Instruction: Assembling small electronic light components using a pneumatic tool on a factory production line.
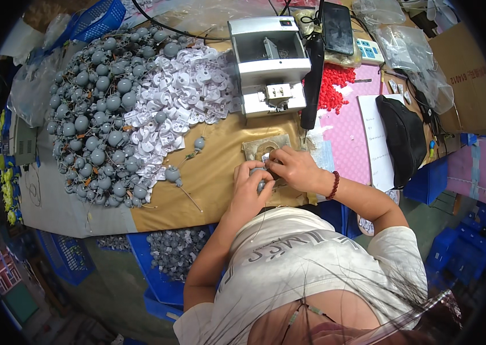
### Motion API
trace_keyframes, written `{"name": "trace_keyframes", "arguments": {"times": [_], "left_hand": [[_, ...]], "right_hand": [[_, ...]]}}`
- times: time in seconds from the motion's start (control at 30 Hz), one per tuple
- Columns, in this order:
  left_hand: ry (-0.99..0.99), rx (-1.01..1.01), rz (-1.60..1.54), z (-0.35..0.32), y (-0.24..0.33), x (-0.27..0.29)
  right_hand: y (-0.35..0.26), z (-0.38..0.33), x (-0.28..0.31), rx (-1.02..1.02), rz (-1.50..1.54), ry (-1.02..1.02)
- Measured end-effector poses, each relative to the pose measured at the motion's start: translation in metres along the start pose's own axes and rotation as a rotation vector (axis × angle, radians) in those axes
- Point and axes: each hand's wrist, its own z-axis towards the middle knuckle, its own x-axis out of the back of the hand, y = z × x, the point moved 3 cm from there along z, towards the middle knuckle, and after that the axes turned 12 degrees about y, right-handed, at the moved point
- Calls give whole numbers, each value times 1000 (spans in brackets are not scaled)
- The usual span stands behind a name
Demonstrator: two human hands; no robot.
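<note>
Close to my body, at the table's front edge, both hands work together. My left hand (247, 190) is closed round a grey ball-shaped part (261, 185), its thumb and fingers bent about it. My right hand (296, 168) touches the same part from the other side, fingertips pinched; what they grip is hidden. A bit of white plastic (265, 156) shows just beyond the fingertips, in front of a worn board (252, 148). Two loose grey balls with wires, one of them (173, 174), lie left of my left hand.
A heap of grey balls (98, 123) and a pile of white plastic parts (197, 86) cover the left. A silver machine (269, 69), a black electric screwdriver (312, 80), red pieces (335, 86), a phone (337, 29) and a black pouch (402, 138) stand beyond and right.
</note>
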Motion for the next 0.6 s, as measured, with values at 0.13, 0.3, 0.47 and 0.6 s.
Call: {"name": "trace_keyframes", "arguments": {"times": [0.13, 0.3, 0.47, 0.6], "left_hand": [[102, -6, 101, 7, 4, -7], [83, -27, 195, 10, 6, -8], [85, -125, 358, 7, 3, -9], [86, -251, 531, 2, -1, -13]], "right_hand": [[-3, 6, 1, -13, -47, -57], [-5, 5, -2, 3, -76, -67], [-16, -5, -7, 45, -101, -73], [-17, -8, -9, -1, -45, -81]]}}
